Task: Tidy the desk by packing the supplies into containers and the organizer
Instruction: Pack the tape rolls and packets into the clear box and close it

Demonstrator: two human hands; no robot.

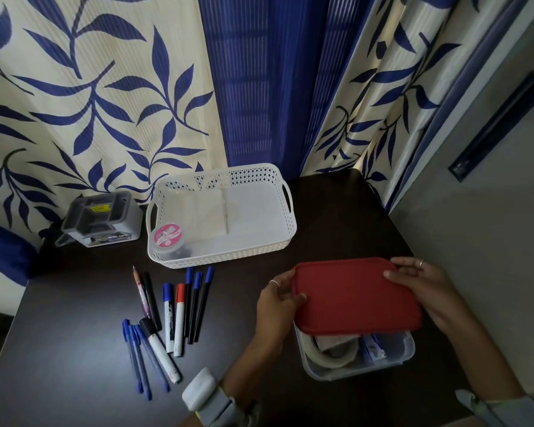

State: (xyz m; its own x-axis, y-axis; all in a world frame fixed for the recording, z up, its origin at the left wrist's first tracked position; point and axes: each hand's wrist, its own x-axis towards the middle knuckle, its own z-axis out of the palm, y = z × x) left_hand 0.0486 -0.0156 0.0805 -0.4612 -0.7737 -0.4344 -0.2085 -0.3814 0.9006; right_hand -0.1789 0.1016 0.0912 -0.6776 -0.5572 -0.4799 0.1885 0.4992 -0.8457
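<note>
Both hands [278,303] pinch red lid [356,295].

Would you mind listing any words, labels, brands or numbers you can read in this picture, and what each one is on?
None can be read.
Pink label on the round tub in the white basket: print too blurred.
Yellow sticker inside the grey organizer: too small.
Label on the organizer's front: blurred.
Print along the white markers: too small.
The red lid shows no text.

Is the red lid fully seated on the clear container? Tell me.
No, both hands hold the red lid over the clear container, whose near side is uncovered.
</note>
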